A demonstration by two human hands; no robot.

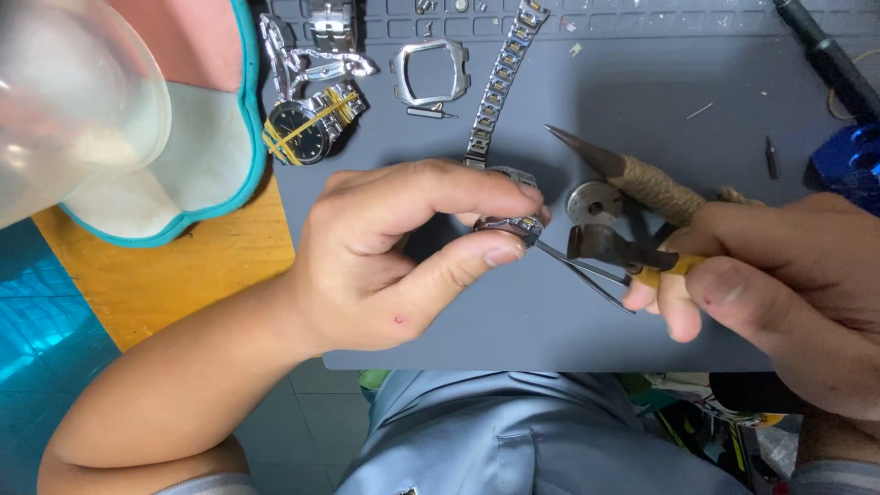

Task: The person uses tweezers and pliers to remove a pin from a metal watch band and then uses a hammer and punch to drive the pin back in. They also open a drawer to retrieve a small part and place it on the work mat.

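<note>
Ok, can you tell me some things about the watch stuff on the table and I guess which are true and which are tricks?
1. The left hand pinches a metal watch band. True.
2. The right hand is empty. False: it holds tweezers and other small tools.
3. A watch wrapped with yellow rubber bands lies on the grey mat. True.
4. The empty watch case frame sits on the orange table. False: it lies on the grey mat.

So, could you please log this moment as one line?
left hand: pinches watch bracelet | right hand: holds tweezers at bracelet | grey mat
</note>
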